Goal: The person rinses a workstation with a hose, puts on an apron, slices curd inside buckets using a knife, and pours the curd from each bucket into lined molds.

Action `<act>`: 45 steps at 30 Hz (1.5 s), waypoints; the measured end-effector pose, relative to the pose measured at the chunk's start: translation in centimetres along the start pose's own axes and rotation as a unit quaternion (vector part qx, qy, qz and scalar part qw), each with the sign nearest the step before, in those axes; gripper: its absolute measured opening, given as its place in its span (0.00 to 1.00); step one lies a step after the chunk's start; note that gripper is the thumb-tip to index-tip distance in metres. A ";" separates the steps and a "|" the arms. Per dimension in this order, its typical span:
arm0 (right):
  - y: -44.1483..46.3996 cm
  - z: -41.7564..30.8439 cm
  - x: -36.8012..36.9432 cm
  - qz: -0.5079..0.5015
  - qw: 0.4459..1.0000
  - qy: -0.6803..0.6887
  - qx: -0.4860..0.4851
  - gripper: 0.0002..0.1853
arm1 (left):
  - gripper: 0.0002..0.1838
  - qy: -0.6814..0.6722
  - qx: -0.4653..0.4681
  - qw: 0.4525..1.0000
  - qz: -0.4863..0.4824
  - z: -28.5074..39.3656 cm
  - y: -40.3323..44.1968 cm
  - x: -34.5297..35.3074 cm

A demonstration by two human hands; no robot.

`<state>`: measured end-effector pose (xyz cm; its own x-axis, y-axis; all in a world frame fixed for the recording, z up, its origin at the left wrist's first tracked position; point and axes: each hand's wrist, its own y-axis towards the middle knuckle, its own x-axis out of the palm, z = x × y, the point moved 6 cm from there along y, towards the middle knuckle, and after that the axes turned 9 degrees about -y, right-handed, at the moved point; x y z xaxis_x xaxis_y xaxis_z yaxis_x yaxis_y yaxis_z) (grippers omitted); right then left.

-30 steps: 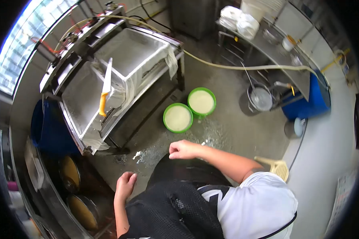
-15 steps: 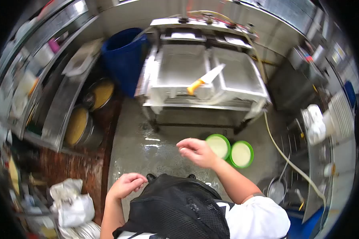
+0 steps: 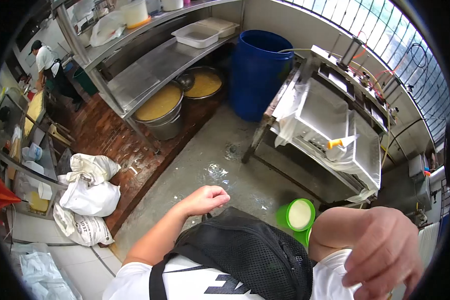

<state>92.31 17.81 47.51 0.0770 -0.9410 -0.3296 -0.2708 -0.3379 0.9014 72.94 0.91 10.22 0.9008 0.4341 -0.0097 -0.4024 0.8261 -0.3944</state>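
My left hand [image 3: 207, 200] hangs in front of my body above the grey floor, its fingers curled in and no object visible in it. Close to the camera at the lower right, my right hand [image 3: 385, 250] is raised with loosely bent, parted fingers and appears to hold nothing. Near it on the floor stands a green bucket [image 3: 283, 216] of creamy white liquid. A second green bucket [image 3: 302, 237] is mostly covered by my right arm. A knife with a yellow handle [image 3: 335, 144] lies across the front of the cloth-lined metal troughs [image 3: 325, 112].
A blue barrel [image 3: 260, 75] stands left of the troughs. Metal pots [image 3: 167, 127] with yellowish contents sit under a steel shelf [image 3: 145, 77]. White sacks [image 3: 92, 197] are piled at the left. A person [image 3: 50, 65] in an apron stands at the far left. A raised brown floor edge crosses the room.
My view has turned left, so the troughs now appear further right. My right hand has come up close to the camera at the right. My left hand stays curled.
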 end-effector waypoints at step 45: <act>-20.8 34.3 12.6 -0.422 0.720 0.146 0.531 0.22 | 0.12 -0.226 0.015 0.974 -0.027 -4.8 -16.4 -11.1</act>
<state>65.98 13.65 14.93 0.8010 -0.4255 -0.4211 -0.5783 -0.7317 -0.3609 70.37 -19.19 12.40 0.7596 0.4978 0.4186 -0.3671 0.8594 -0.3559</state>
